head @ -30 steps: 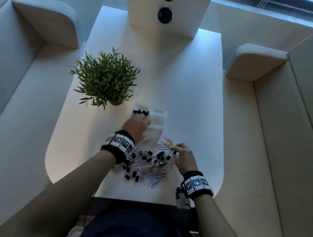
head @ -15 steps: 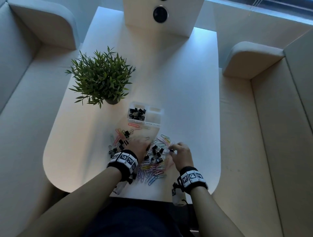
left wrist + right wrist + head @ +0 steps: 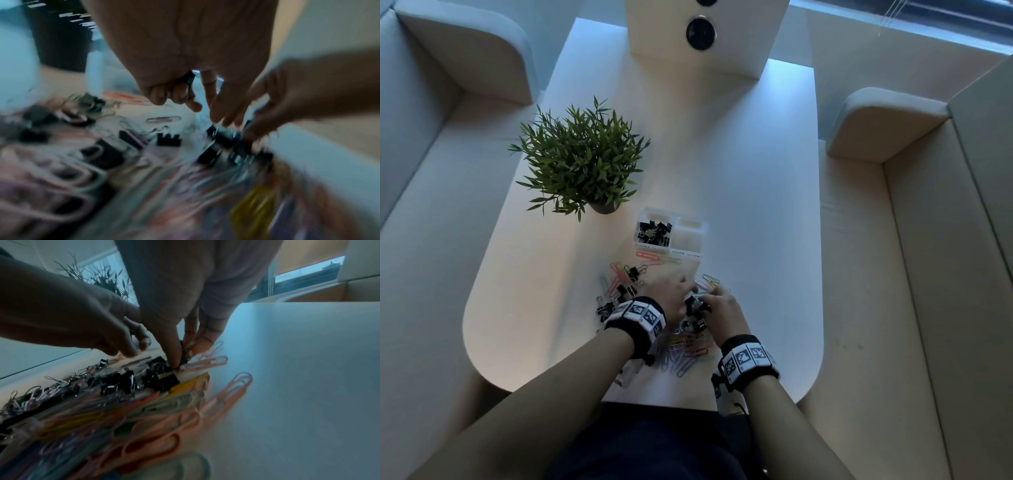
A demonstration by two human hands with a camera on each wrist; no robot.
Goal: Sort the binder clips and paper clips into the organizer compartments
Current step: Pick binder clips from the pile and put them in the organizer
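Note:
A clear two-compartment organizer (image 3: 700, 229) stands past the pile; its left compartment holds black binder clips (image 3: 653, 229) and the right one looks empty. Mixed black binder clips (image 3: 162, 381) and coloured paper clips (image 3: 205, 404) lie heaped near the table's front edge. My left hand (image 3: 671, 295) hovers over the pile's far side, its fingers (image 3: 172, 95) curled round a small black clip (image 3: 190, 79). My right hand (image 3: 719, 305) is at the pile's right, thumb and fingertips (image 3: 174, 353) pinching a binder clip (image 3: 183, 361) at the heap's top.
A potted green plant (image 3: 580, 161) stands at the left behind the organizer. A few loose clips (image 3: 631, 274) lie between organizer and pile. The white table (image 3: 756, 205) has cushioned benches (image 3: 859, 308) on both sides and a white block (image 3: 709, 31) at its far end.
My left hand came back from the organizer to the pile and curled its fingers. My right hand stayed at the pile and moved slightly left toward the left hand.

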